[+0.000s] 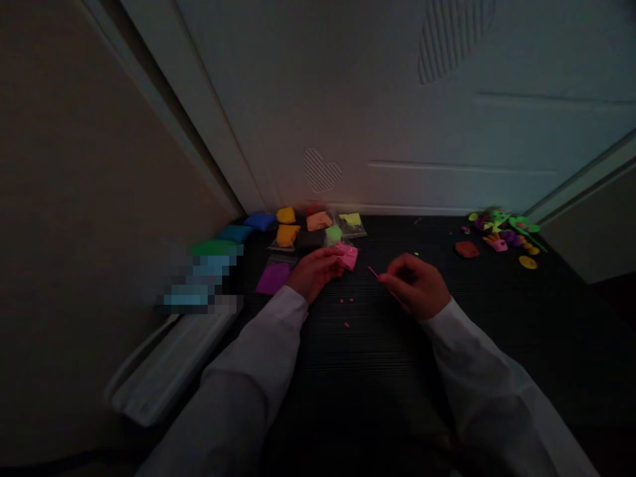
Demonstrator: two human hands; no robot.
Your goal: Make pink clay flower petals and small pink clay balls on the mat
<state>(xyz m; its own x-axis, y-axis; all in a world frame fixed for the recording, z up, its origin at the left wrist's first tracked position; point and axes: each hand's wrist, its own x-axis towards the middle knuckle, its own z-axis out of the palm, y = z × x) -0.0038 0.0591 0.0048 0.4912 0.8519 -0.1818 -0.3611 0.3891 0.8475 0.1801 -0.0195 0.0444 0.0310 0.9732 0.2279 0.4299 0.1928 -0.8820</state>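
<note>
My left hand [315, 273] rests on the dark mat with its fingers curled round a pink clay packet [347, 255]. A short way to the right, my right hand [416, 285] is closed in a pinch on a thin pink stick tool [372, 271] that points toward the packet. A few tiny pink clay crumbs [346, 303] lie on the mat between and below the hands. Both arms are in white sleeves.
Several coloured clay packets lie beyond the left hand: purple [273, 278], orange [287, 234], blue [260, 220], green [214, 248], yellow-green [352, 220]. Finished clay figures [501, 232] and a red lump [467, 249] sit at the right. A white door [397, 106] stands behind; a white box [163, 371] lies left.
</note>
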